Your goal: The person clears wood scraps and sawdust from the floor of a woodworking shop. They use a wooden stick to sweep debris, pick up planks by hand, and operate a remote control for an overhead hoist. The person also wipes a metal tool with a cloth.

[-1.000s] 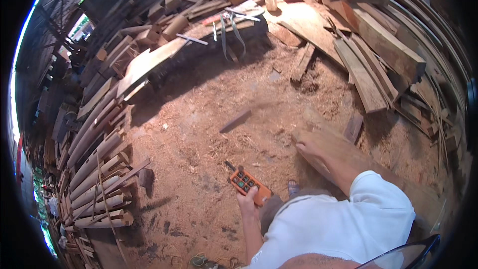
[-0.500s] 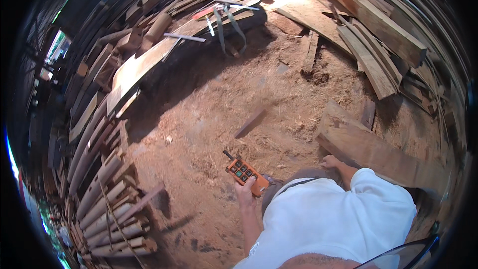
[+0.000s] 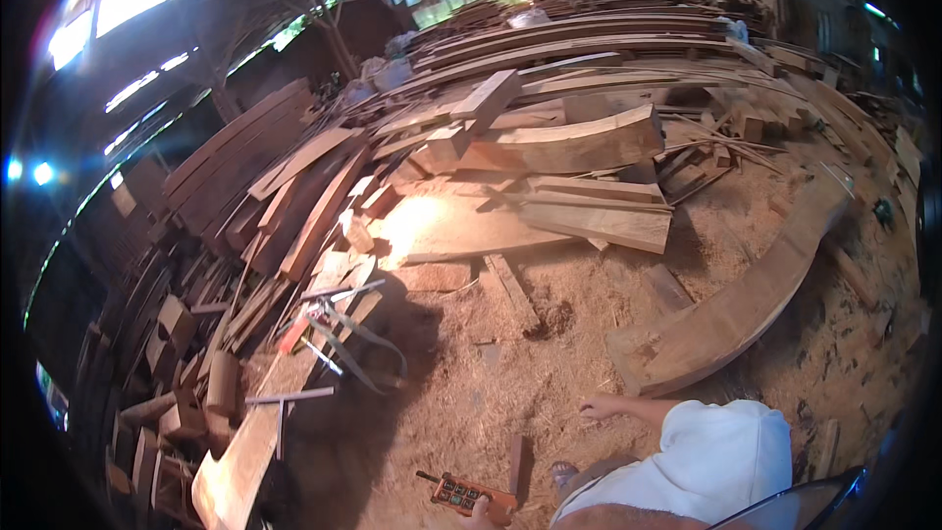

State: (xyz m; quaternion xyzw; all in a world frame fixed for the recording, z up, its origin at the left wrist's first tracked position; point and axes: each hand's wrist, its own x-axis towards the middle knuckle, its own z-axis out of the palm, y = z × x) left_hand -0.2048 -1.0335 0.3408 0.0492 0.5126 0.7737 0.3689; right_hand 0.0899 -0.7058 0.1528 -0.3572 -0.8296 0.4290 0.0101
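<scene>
At the lower edge, my left hand (image 3: 478,518) is wrapped round an orange handheld remote control (image 3: 461,497) with rows of dark buttons and a short black antenna. The thumb lies over its button face. My right arm reaches out to the side, and my right hand (image 3: 595,407) hangs over the sawdust floor with its fingers curled in and nothing visible in them. Beyond that hand lies a long curved timber slab (image 3: 721,334), apart from it. A short wooden piece (image 3: 516,463) rests on the floor just past the remote control.
Stacked beams (image 3: 579,142) and a thick squared timber (image 3: 599,223) lie ahead. On the left, a pale slab (image 3: 240,461) carries metal bars and a grey strap (image 3: 358,353). Scrap wood piles up at far left; more planks (image 3: 628,34) fill the back. Sawdust covers the floor (image 3: 471,388).
My view has lifted and swung right, bringing the stacks and the far windows into sight. The remote control stays in my left hand, now lower in the picture. My right arm is extended further sideways.
</scene>
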